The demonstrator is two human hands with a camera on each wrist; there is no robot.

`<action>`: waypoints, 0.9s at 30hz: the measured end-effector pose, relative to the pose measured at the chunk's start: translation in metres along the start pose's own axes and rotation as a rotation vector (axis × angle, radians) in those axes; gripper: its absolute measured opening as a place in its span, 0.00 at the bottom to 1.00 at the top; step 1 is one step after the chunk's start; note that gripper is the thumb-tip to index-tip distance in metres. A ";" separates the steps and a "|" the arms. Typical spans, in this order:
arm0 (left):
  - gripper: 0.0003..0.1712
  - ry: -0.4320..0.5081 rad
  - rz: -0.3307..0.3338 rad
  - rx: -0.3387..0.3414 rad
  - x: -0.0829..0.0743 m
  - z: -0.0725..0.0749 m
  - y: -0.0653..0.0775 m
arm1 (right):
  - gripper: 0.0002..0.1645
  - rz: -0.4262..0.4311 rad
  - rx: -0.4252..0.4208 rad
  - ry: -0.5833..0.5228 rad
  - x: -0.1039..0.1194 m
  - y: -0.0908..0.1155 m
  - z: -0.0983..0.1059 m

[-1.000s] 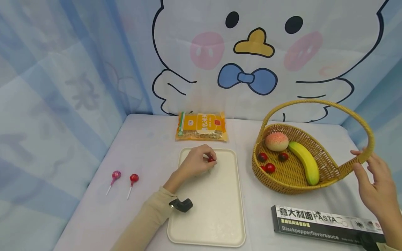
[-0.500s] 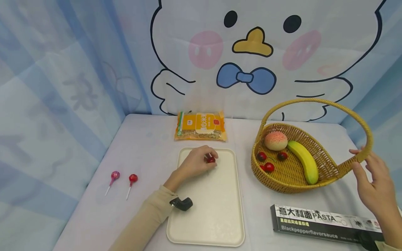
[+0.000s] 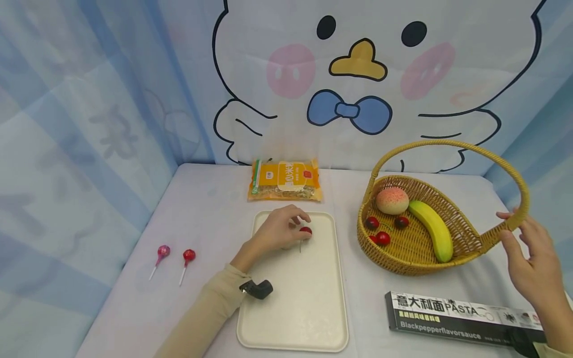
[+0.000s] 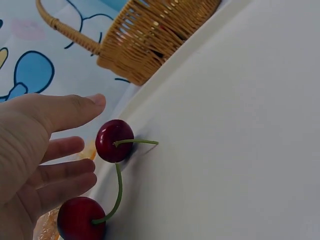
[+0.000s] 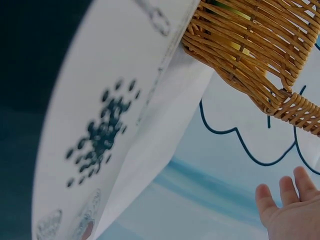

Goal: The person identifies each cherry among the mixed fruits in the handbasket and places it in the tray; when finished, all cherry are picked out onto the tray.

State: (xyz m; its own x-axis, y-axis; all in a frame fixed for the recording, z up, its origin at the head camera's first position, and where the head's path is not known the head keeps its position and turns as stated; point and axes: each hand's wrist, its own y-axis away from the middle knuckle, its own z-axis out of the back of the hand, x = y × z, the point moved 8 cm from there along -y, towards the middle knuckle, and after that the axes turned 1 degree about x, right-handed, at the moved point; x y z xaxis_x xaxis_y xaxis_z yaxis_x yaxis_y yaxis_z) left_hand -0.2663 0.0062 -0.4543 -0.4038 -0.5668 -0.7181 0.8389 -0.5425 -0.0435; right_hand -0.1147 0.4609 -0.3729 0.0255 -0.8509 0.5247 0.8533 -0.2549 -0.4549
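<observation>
My left hand (image 3: 275,229) hovers over the upper part of the cream tray (image 3: 297,303), its fingers loosely bent and thumb apart from them. A dark red cherry (image 3: 306,231) with a green stem lies by its fingertips. In the left wrist view that cherry (image 4: 114,140) rests on the tray, and another cherry (image 4: 81,219) lies below the fingers; the hand hides this one in the head view. My right hand (image 3: 539,271) is held up at the right end of the wicker basket (image 3: 416,268), fingers spread beside the base of its handle (image 3: 521,221).
Inside the basket lie a banana (image 3: 431,231), a pink-topped round bun (image 3: 392,201) and several cherries (image 3: 382,238). A pasta box (image 3: 461,320) sits in front of it. Two lollipops (image 3: 189,255) lie at left. Behind the tray is a yellow grain packet (image 3: 285,181).
The left fingers have loosened from the cherry, which now shows at the fingertips, slightly farther right, with its stem visible. My right hand stays beside the basket handle.
</observation>
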 end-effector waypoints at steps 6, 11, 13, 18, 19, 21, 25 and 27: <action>0.18 0.105 -0.113 -0.017 -0.014 0.003 -0.003 | 0.25 -0.005 0.001 0.000 0.001 0.000 0.000; 0.19 0.174 -0.172 -0.018 -0.030 0.002 -0.007 | 0.24 0.006 -0.002 -0.004 0.001 0.000 0.000; 0.19 0.201 -0.177 -0.016 -0.036 0.000 -0.010 | 0.24 0.011 -0.004 -0.006 0.001 0.000 0.000; 0.17 0.272 -0.222 -0.018 -0.051 -0.004 -0.018 | 0.24 0.019 -0.009 -0.008 0.001 0.001 0.000; 0.17 0.280 -0.233 -0.019 -0.054 -0.005 -0.019 | 0.24 0.020 -0.010 -0.010 0.001 0.001 0.000; 0.16 0.284 -0.255 -0.024 -0.061 -0.007 -0.022 | 0.24 0.021 -0.011 -0.013 0.000 0.001 0.000; 0.16 0.293 -0.293 -0.040 -0.073 -0.010 -0.028 | 0.24 0.022 -0.012 -0.020 0.000 0.001 0.000; 0.17 0.300 -0.307 -0.046 -0.078 -0.011 -0.030 | 0.24 0.021 -0.012 -0.020 0.000 0.001 0.000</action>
State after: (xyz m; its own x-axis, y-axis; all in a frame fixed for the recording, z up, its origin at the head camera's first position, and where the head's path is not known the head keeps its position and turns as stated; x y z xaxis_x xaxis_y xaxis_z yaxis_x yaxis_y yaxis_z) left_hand -0.2555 0.0735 -0.4044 -0.5192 -0.1740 -0.8367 0.7143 -0.6259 -0.3131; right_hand -0.1140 0.4607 -0.3735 0.0535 -0.8466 0.5295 0.8464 -0.2429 -0.4739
